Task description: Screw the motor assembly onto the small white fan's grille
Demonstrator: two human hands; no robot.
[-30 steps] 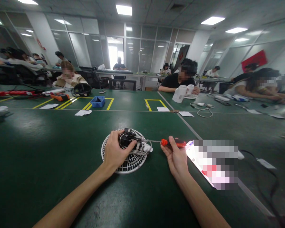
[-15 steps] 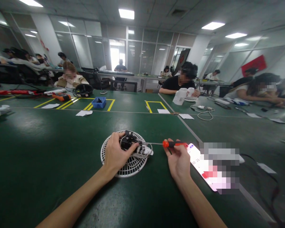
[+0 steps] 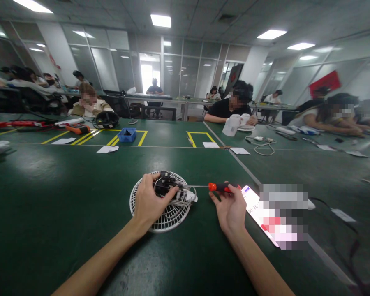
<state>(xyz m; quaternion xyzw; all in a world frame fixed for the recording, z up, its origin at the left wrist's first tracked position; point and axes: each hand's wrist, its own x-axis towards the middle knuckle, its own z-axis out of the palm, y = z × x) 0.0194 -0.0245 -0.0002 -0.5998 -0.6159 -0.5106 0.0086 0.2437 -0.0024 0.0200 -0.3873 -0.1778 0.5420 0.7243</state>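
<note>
My left hand [image 3: 148, 200] is closed round a black fan motor [image 3: 163, 185] with pale wiring and a white part at its right end. Beneath it a round white fan grille [image 3: 169, 221] lies flat on the green table. A screwdriver [image 3: 222, 187] with a red and black handle is held in the fingers of my right hand [image 3: 232, 207]. Its shaft points left and reaches the right side of the motor; the tip is hard to make out among the parts.
A lit phone [image 3: 255, 207] lies right of my right hand, partly blurred out. Farther off are a blue bin [image 3: 126, 135] with dark pieces, paper slips [image 3: 107, 149] and a white cable [image 3: 265, 147]. Across the table a person in black [image 3: 228, 109] works by white parts.
The fingers of my right hand have shifted on the screwdriver handle. My left hand stays on the motor. The whole view has moved slightly.
</note>
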